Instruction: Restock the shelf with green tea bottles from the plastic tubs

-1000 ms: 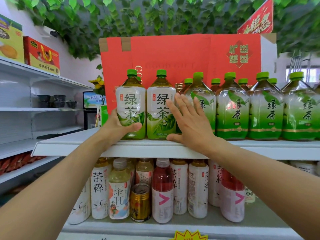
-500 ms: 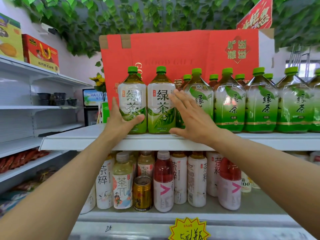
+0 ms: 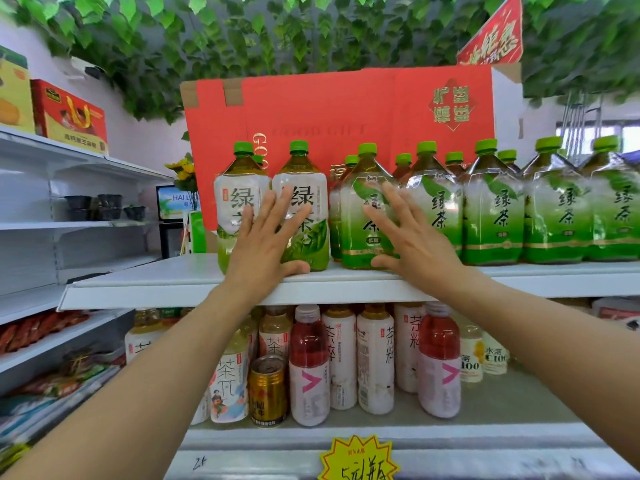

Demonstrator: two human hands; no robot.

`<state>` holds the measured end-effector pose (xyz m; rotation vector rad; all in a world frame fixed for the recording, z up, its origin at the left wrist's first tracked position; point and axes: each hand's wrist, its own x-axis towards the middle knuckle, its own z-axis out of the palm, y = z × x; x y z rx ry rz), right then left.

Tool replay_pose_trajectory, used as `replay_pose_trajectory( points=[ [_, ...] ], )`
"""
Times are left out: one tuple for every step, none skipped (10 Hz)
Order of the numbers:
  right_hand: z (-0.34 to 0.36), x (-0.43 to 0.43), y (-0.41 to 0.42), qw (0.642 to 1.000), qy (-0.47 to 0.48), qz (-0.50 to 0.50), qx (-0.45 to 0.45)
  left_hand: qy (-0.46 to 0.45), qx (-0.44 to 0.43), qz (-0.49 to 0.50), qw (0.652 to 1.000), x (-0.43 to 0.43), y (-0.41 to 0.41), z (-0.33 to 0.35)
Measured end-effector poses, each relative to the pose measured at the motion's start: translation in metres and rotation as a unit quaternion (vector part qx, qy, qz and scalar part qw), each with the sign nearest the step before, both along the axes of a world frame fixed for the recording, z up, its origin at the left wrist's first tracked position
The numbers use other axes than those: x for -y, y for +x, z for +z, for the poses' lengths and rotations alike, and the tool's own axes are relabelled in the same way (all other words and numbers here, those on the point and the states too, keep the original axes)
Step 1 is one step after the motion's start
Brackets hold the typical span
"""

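Note:
Two green tea bottles with white-topped labels stand side by side at the left of the top shelf (image 3: 180,284): one bottle (image 3: 232,206) at the far left and one bottle (image 3: 304,202) beside it. My left hand (image 3: 266,240) lies with straight fingers against the fronts of these two. To their right runs a row of greener-labelled tea bottles (image 3: 491,209). My right hand (image 3: 408,233) is spread flat in front of the leftmost bottle of that row (image 3: 360,216). No plastic tubs are in view.
A red carton (image 3: 332,109) stands behind the bottles. The shelf below holds several white and pink drink bottles (image 3: 308,362) and a gold can (image 3: 267,389). A side rack at the left (image 3: 79,223) carries boxes, bowls and snack packs. Green leaves hang overhead.
My left hand has shifted right, from cupping the far-left bottle's side to lying flat across both white-labelled bottles. My right hand has slid right to the neighbouring green-labelled bottle.

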<state>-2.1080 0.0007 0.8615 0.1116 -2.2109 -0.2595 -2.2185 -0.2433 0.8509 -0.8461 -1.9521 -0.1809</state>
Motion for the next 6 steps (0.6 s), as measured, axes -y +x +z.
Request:
replay_pose_trajectory(
  points=[
    [-0.001, -0.003, -0.003, 1.000, -0.003, 0.011, -0.004, -0.001, 0.003, 0.001, 1.000, 0.000, -0.001, 0.001],
    [-0.001, -0.002, -0.003, 1.000, 0.001, 0.004, 0.002, 0.001, 0.013, 0.008, 1.000, 0.000, 0.001, 0.001],
    [-0.001, -0.001, -0.003, 1.000, 0.007, -0.001, 0.008, -0.002, 0.017, 0.014, 1.000, 0.000, 0.003, 0.001],
    [0.001, 0.001, 0.002, 1.000, -0.009, 0.020, 0.022, 0.002, 0.028, 0.033, 0.999, -0.002, 0.010, 0.002],
    [-0.010, -0.002, 0.015, 0.996, -0.056, 0.062, 0.016, 0.024, 0.026, 0.032, 0.999, -0.012, 0.021, -0.007],
    [-0.023, -0.007, 0.032, 0.996, -0.075, 0.053, 0.015, 0.054, 0.042, -0.035, 0.997, -0.025, 0.034, -0.018]
  ],
)
